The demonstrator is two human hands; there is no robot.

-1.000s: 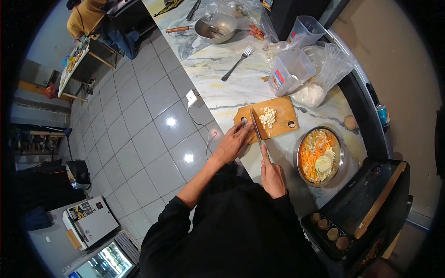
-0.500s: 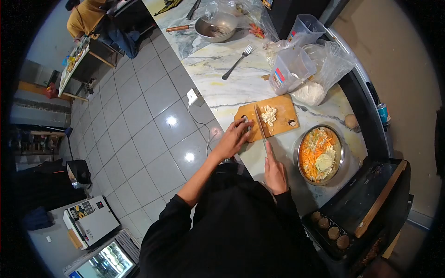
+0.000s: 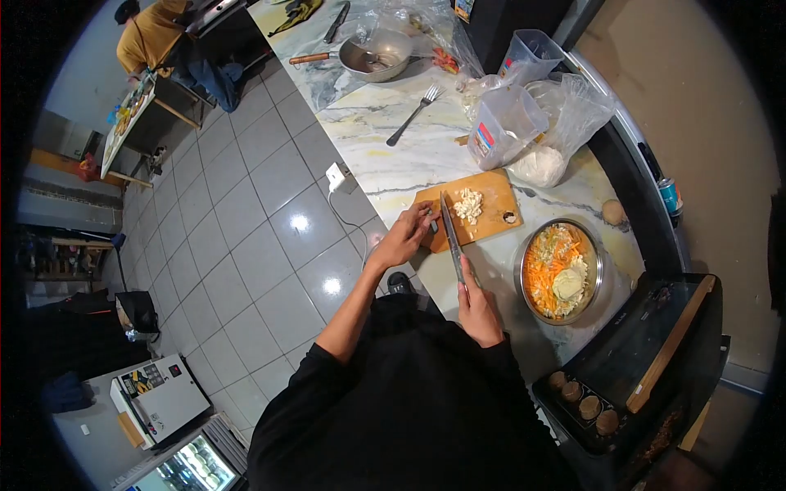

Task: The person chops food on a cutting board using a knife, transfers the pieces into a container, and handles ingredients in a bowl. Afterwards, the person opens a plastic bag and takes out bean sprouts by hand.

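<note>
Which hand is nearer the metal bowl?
Right. The right hand, holding the knife, is just left of the metal bowl; the left hand is farther left, at the cutting board.

Right hand (image 3: 478, 313) grips a knife (image 3: 452, 233) over a wooden board (image 3: 490, 228), chopped white bits (image 3: 468, 206) sitting on it, left hand (image 3: 404, 237) is at one end, veggie bowl (image 3: 598, 278) nearby.

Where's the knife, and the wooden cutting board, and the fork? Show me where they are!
Knife (image 3: 451, 228): head view, middle of the blade.
Wooden cutting board (image 3: 483, 226): head view, bare wood below the chopped pieces.
Fork (image 3: 409, 119): head view, on the handle.
</note>
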